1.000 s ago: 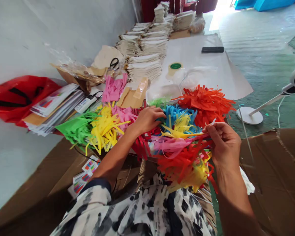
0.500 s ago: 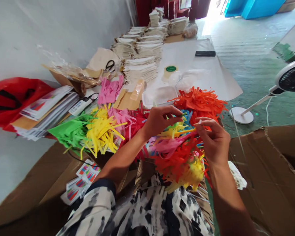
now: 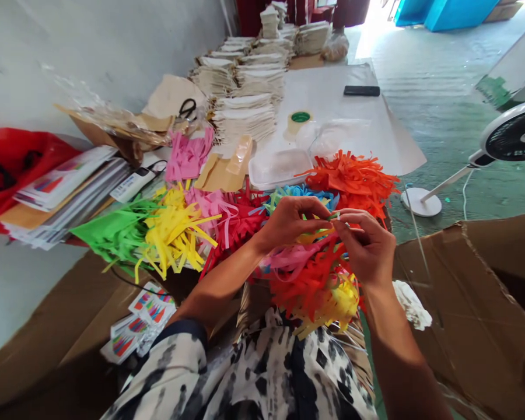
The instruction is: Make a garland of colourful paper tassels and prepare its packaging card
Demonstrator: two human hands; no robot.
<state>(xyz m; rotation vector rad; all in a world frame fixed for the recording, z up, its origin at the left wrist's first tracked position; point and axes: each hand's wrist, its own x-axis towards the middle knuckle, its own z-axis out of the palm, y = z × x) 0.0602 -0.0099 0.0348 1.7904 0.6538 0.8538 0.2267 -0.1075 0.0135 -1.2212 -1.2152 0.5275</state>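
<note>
My left hand (image 3: 289,223) and my right hand (image 3: 365,245) meet over a bunch of fringed paper strips (image 3: 315,280) in pink, red, yellow and blue that lies on my lap. Both hands pinch together at one spot. My left fingers grip a green paper strip (image 3: 328,217). My right thumb and forefinger pinch a small white tip (image 3: 338,215); I cannot make out what it is. More fringed paper lies just beyond: an orange pile (image 3: 354,178), a blue pile (image 3: 300,193), and green (image 3: 111,233) and yellow (image 3: 177,230) piles to the left.
A clear plastic tray (image 3: 280,166), a tape roll (image 3: 298,119), a black phone (image 3: 361,90) and stacks of pale paper bags (image 3: 245,114) lie on the white sheet ahead. Scissors (image 3: 186,108) sit back left. Printed cards (image 3: 65,186), a white fan (image 3: 507,140) and cardboard (image 3: 472,303) surround me.
My left hand has lifted off the blue pile with a green strip and come to my right hand. My right hand has moved left and up to meet it.
</note>
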